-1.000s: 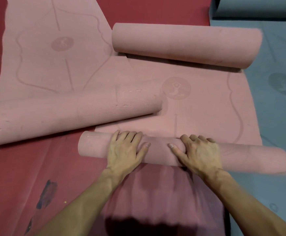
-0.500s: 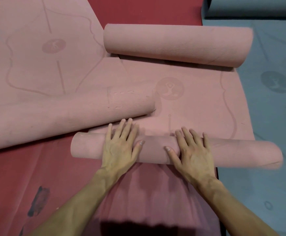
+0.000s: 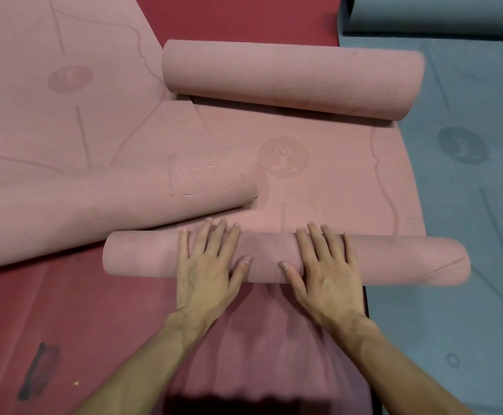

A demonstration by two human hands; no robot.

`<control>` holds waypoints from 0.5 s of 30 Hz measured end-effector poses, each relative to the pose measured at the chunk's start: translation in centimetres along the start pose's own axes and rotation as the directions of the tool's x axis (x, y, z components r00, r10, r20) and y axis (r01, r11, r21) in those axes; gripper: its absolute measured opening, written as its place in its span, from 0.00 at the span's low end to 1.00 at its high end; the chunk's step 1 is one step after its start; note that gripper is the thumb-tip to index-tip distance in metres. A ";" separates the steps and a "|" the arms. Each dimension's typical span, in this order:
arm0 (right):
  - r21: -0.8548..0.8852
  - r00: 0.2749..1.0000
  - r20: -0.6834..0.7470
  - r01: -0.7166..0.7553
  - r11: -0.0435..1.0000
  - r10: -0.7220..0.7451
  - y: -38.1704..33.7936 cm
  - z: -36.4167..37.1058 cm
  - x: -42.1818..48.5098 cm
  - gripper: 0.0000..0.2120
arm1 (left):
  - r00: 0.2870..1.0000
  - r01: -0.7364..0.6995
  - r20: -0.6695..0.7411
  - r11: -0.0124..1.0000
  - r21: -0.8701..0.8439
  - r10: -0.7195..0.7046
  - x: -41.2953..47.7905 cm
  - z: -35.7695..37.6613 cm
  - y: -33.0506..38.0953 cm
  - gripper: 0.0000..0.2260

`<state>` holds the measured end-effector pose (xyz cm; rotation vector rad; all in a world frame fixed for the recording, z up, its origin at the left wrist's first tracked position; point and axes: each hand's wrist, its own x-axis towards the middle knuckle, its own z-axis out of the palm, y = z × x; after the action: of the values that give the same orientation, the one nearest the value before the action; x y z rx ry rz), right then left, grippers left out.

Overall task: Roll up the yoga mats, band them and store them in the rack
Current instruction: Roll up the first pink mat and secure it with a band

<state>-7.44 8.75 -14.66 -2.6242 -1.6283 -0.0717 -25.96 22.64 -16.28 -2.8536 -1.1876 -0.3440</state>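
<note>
Head camera: nearest, a dark smudge (image 3: 38, 369) marks the red floor (image 3: 79, 310). Past it both hands lie flat on a half-rolled pink mat (image 3: 399, 259), fingers straight and spread, pressing its top and clasping nothing. The left hand (image 3: 205, 265) is left of middle, the right hand (image 3: 328, 271) near it. The roll lies crosswise on its own flat remainder. Beyond, leftward, a second pink roll (image 3: 94, 211) lies slanted; farther off lies a third roll (image 3: 289, 79). A blue mat (image 3: 468, 235) lies flat on the right.
</note>
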 end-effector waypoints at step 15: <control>0.011 0.989 -0.117 0.096 0.995 -0.094 -0.7 0.8 0.0 0.34 | 1.000 0.011 0.028 0.998 -0.066 -0.009 1.8 -0.4 -0.3 0.29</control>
<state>-8.03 9.06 -15.40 -2.4780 -1.7059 -0.2094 -25.02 24.06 -15.54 -2.9189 -1.2181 -0.3516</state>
